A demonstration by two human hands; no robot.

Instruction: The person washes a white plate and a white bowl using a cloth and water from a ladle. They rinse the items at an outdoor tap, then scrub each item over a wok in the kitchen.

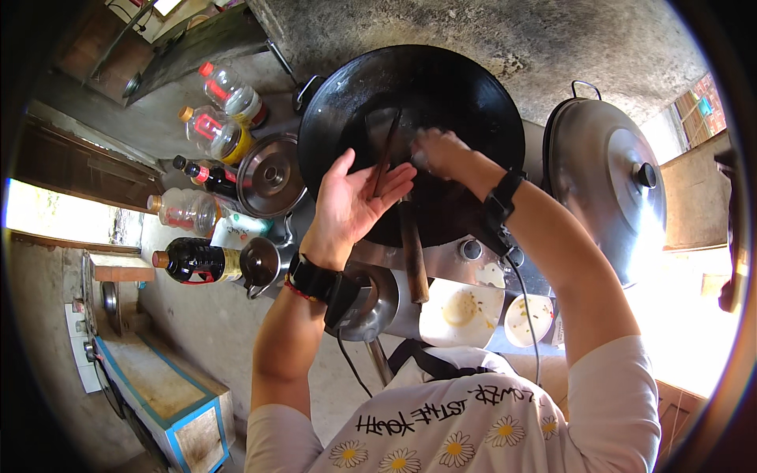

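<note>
A big black wok (491, 112) sits on the stove before me. Over its near left part is my left hand (366, 198), palm up, thumb apart from the fingers. A thin dark strip (388, 145) crosses its fingers; whether it is a separate stick or the edge of a tool is unclear. Motion blurs my right hand (440, 152), bent above the middle of the wok; its fingertips and anything in them cannot be made out. A wooden handle (414, 254) of a wok tool slants over the near rim, between my forearms.
Bottles, including a dark sauce bottle (201, 260), a round metal lid (272, 174) and a metal kettle (263, 260) stand at left. A large lidded pan (609, 177) is at right. Nearer me are a steel ladle or pan (384, 301), a stained white dish (458, 334) and a bowl (528, 334).
</note>
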